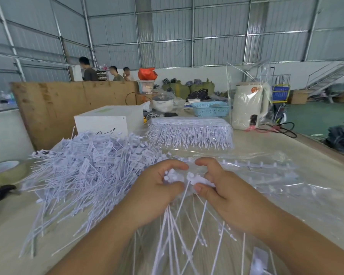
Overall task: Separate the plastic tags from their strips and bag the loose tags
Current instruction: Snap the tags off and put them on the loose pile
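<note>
My left hand [157, 187] and right hand [220, 187] meet in front of me, knuckles almost touching, both curled round the heads of one white strip [189, 178] of tags. My left thumb and fingers pinch a cluster of small round heads; my right thumb and forefinger pinch the flat white piece just beside them. From between my fingers the thin tails [179, 225] fan down toward me, over a clear bag [266, 195] that lies spread under and to the right of my hands. Past my right fingers a bare strip spine [252, 165] with short stubs runs off to the right on the plastic.

Left of my left hand, close against it, lies the big heap of loose tags [87, 165], their tails pointing every way. Beyond my fingertips sits a packed block of unsplit strips [191, 133], fringe hanging toward me. Left of that block is a white box [107, 122], and behind it a blue basket [211, 109] and a white kettle [248, 108] in plastic wrap. Far to the left of my left hand a tape roll [6, 169] rests on the table [12, 231].
</note>
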A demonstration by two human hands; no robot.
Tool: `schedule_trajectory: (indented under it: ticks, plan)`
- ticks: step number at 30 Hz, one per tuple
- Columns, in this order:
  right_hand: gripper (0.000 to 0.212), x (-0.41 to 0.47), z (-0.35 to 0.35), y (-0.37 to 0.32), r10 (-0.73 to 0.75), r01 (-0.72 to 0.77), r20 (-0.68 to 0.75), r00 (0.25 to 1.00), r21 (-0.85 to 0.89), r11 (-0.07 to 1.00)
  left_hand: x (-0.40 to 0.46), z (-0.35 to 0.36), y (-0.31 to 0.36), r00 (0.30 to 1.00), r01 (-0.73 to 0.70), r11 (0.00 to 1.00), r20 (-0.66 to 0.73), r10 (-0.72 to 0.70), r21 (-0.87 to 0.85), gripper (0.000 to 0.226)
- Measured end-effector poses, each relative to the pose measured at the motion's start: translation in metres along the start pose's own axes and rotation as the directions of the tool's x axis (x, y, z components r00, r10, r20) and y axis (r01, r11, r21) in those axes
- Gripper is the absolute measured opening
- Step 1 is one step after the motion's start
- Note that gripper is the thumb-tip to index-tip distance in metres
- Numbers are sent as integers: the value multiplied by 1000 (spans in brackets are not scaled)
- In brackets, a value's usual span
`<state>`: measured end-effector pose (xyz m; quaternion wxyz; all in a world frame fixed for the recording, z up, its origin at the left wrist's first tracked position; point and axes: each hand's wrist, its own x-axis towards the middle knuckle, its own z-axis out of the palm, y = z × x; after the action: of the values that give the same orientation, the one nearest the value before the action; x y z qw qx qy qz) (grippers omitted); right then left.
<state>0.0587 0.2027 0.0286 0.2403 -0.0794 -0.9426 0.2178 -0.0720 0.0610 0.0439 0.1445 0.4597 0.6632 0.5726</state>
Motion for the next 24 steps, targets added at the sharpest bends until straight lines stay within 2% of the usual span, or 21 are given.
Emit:
schedule_trajectory:
  ticks: [2, 4, 6, 9, 12, 14, 16, 19, 21, 24]
  plan:
    - [40, 0, -2, 3, 8, -8, 1, 1000, 14, 1000, 4, -3, -3, 994, 9, 999, -112, -13, -34, 36]
    - [40, 1, -4, 5, 7, -7, -7, 1000, 68, 998, 6, -9, -5, 993, 27, 997, -117, -34, -67, 35]
    - [42, 1, -5, 5, -6, 5, 10, 1000, 106, 994, 5, -9, -6, 999, 38, 997, 34, -36, -65, 31]
    - [44, 1, -1, 2, -36, 29, 69, 997, 107, 994, 1, 2, -8, 966, 24, 993, 257, 6, -114, 18]
    - [39, 1, 1, 0, -83, 69, 82, 993, 151, 986, 1, 11, -10, 956, 8, 993, 292, 26, -114, 22]
    - [30, 2, 1, 0, -86, 67, 103, 991, 169, 983, 1, 11, -10, 962, 10, 992, 273, 25, -123, 19]
    - [8, 2, -2, 4, -31, 12, 124, 992, 149, 989, 3, 10, -10, 975, 28, 987, 221, 8, -160, 12]
    - [31, 3, -6, 10, 49, -75, 171, 984, 145, 987, 5, 5, -10, 997, 22, 990, 77, -11, -139, 2]
    - [31, 3, -7, 12, 80, -106, 178, 981, 148, 983, 5, 5, -12, 1000, 7, 993, 4, -7, -114, 15]
    - [28, 7, -2, 9, 119, -131, 97, 988, 129, 983, 5, 12, -9, 992, 2, 997, -125, -13, -80, 19]
